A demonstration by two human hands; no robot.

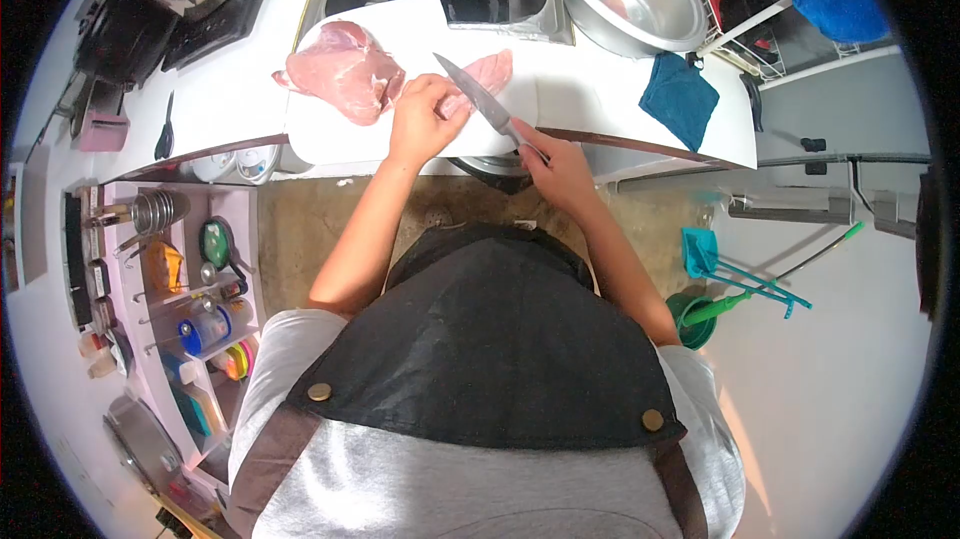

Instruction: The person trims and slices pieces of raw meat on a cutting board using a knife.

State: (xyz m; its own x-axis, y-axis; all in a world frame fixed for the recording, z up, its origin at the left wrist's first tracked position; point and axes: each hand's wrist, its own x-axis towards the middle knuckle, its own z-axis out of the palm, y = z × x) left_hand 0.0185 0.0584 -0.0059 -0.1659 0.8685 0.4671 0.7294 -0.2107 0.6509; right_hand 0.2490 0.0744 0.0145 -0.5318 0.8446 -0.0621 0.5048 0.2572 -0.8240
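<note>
The right hand (560,174) is clamping around the handle of the knife (482,96), its blade slanting over the small meat piece (494,69); the left hand (422,117) is pinching that piece. The large meat piece (345,71) is lying leftward, on the board (330,142) overhanging the front edge of the surface (235,89).

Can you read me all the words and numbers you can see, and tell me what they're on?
There are no words or numbers I can read.
Knife: no readable marking on the blade.
Black apron: no lettering that I can see.
Round metal buttons: too small to tell if anything is stamped on them.
Clear jar with blue parts: too small and blurred to read any label.
</note>
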